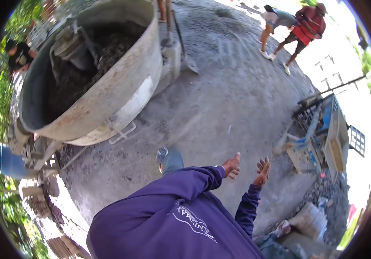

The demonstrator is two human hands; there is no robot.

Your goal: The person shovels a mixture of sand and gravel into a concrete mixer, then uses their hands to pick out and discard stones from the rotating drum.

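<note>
My left hand (231, 166) is held out in front of my purple long-sleeved shirt (164, 216), thumb raised and fingers apart. Facing it across a small gap is my right hand (261, 172), its fingers spread and slightly curled. Neither hand holds or touches anything. Below them lies grey, dusty ground (220, 103). One of my feet (163, 153) steps forward to the left of the hands. A large round metal mixer (108, 101), with dark wet-looking mix inside, stands at upper left, well away from both hands.
A shovel (189, 64) rests beside the mixer. To the right stands a blue-and-yellowish metal machine (319, 138). Filled sacks (309, 221) and rubble lie at lower right. A blue barrel (10, 160) is at far left. Two people (308, 28) are at upper right, another (20, 56) behind the mixer.
</note>
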